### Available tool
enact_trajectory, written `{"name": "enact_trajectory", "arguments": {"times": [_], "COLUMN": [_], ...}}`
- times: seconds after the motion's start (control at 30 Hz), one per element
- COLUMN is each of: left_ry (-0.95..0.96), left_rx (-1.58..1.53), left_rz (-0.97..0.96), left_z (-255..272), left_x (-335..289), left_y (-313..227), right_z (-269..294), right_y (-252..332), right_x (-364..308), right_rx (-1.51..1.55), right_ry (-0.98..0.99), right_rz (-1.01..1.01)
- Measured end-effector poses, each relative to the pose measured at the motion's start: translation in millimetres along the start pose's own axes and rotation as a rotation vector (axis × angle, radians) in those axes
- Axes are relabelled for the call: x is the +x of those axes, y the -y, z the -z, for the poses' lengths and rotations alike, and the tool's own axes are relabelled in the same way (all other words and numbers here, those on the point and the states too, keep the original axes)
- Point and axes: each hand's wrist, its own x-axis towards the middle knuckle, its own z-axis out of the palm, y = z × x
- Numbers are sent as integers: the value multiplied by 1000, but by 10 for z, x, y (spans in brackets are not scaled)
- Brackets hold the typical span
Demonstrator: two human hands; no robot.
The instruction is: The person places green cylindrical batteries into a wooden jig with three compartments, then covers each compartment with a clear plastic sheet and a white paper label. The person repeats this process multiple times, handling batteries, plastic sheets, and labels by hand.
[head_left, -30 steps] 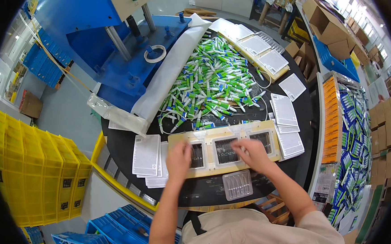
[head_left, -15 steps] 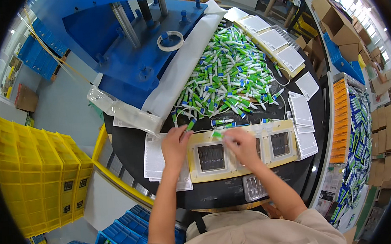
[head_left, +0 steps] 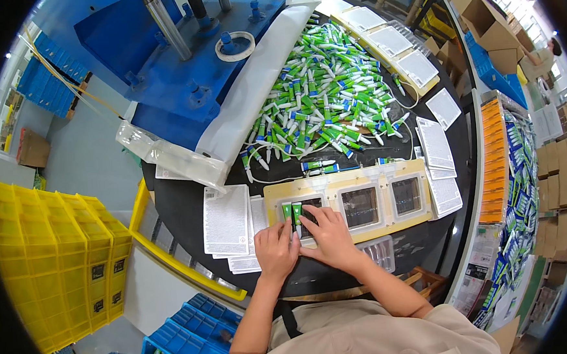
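Observation:
Both hands are over the left window of a cream-coloured frame plate (head_left: 390,222) with three windows holding clear plastic trays. Two small green-and-white tubes (head_left: 297,214) stand side by side in that window, caps toward me. My left hand (head_left: 276,250) is closed with its fingertips on the left tube. At the right tube, my right hand (head_left: 329,239) is closed too, thumb and fingers around its lower part. The fingers partly cover both tubes. A clear blister tray (head_left: 378,254) lies by the plate's near edge, and printed white cards (head_left: 226,221) sit to its left.
A big heap of green, white and blue tubes (head_left: 330,83) covers the table's far middle. At the far left stands a blue press (head_left: 162,100). More cards (head_left: 436,145) lie at the right, and a second loaded frame plate (head_left: 432,89) is behind them. Yellow crates (head_left: 54,256) stand left.
Both hands have come down toward me from the plate's far edge to its left window, bringing the tubes there. The whole view has shifted slightly.

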Motion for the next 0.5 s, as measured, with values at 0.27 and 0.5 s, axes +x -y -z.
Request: {"name": "enact_trajectory", "arguments": {"times": [0.27, 0.5], "left_ry": [147, 248], "left_rx": [-6, -41], "left_rz": [-84, -132], "left_z": [55, 70], "left_x": [-20, 35], "left_y": [-17, 63], "right_z": [273, 201], "right_y": [-985, -1033], "right_x": [1096, 1165], "right_rx": [-245, -105], "right_ry": [69, -37], "right_rz": [-283, -284]}}
